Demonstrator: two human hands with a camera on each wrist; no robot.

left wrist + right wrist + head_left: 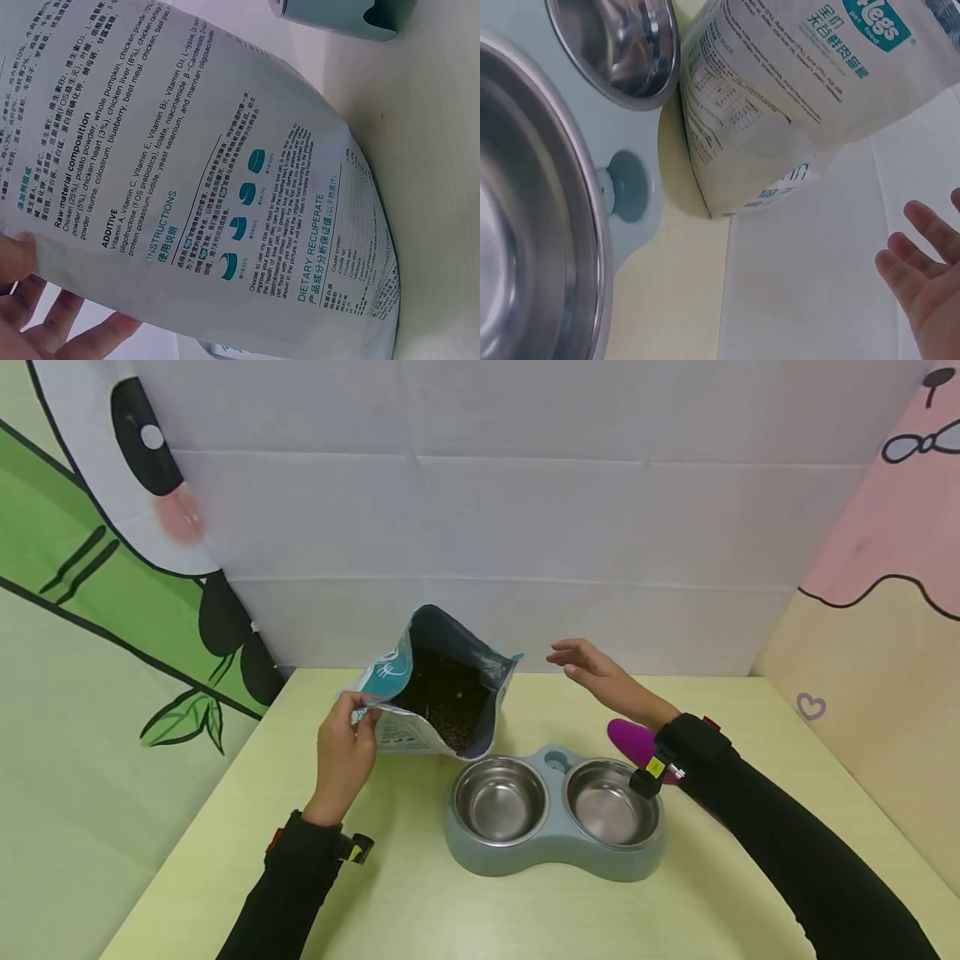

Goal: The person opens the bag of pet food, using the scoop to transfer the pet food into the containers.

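Note:
An open pet food bag [407, 732] stands tilted on the table, its mouth toward me and dark brown kibble [453, 706] showing inside. My left hand [347, 752] pinches the left edge of the bag's mouth between thumb and fingers. The left wrist view shows the bag's printed panel [202, 180], with my fingertips at its edge. To the right of the bag, my right hand [603, 681] is in the air with fingers extended, holding nothing. In front sits a blue-grey double bowl stand [555, 852] with two steel bowls, both without food.
A purple, round-ended object [632, 739] lies behind the right bowl [611, 806], partly hidden by my right wrist. The left bowl [501, 802] is just in front of the bag. A white panel [525, 527] rises along the table's [420, 902] back edge.

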